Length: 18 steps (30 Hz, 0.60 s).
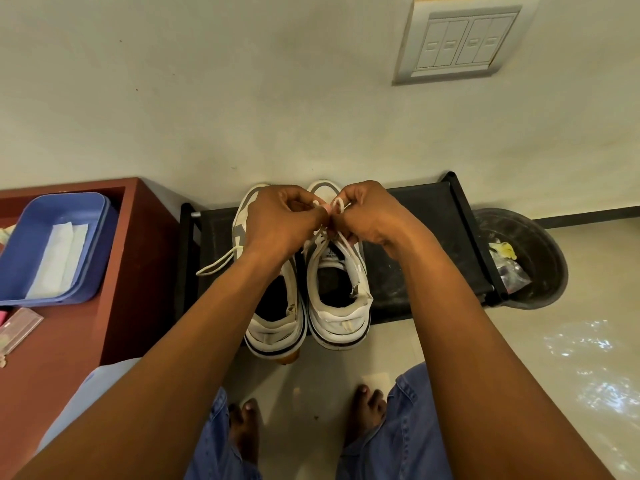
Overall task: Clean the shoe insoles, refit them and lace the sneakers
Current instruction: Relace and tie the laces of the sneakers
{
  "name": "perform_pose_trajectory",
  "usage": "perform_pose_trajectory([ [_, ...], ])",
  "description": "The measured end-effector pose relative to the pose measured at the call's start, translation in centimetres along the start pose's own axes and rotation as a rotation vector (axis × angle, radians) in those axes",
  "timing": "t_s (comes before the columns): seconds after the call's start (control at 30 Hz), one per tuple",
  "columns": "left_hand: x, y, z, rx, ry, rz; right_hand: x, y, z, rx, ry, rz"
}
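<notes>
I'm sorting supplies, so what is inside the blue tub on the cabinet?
Inside the blue tub lie folded white sheets, likely paper or cloth. The picture's left edge cuts the tub off, so that part stays unseen, as does anything beneath the sheets.

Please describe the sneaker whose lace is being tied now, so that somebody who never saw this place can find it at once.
Look at the low black rack against the wall, where two white sneakers stand side by side. It is the right-hand sneaker, nearer the black bin. Both hands, left hand and right hand, pinch its lace, while its neighbour's lace trails loose over the rack.
</notes>
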<state>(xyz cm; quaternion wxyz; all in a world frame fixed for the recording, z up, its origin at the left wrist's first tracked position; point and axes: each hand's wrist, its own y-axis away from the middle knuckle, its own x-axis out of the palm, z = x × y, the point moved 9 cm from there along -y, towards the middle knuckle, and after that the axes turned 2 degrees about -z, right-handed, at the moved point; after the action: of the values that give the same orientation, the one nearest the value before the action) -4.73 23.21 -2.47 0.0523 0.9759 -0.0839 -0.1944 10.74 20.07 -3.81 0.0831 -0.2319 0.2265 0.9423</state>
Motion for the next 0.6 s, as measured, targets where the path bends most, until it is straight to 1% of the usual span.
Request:
perform_pose_trajectory([
  [0.1, -0.07, 0.13, -0.14, -0.031, 0.013, 0.002, -0.05, -0.02, -0.01, 0.005, -0.011, -0.013],
  [0.23, 0.03, 0.32, 0.19, -0.123, 0.112, 0.017, -0.22, 0.34, -0.13, 0.040, -0.051, 0.003],
  [0.37, -0.19, 0.09, 0.26, -0.104, 0.024, 0.030, -0.29, 0.69, -0.19, 0.065, -0.116, 0.014],
  [0.47, -0.09, 0.04, 0.35, -0.105, -0.004, 0.071, -0.27, 0.58, -0.32, 0.078, -0.146, 0.021],
  [0.6, 0.41, 0.21, 0.63, -0.172, 0.057, 0.158, -0.28, 0.50, -0.52, 0.096, -0.158, 0.026],
])
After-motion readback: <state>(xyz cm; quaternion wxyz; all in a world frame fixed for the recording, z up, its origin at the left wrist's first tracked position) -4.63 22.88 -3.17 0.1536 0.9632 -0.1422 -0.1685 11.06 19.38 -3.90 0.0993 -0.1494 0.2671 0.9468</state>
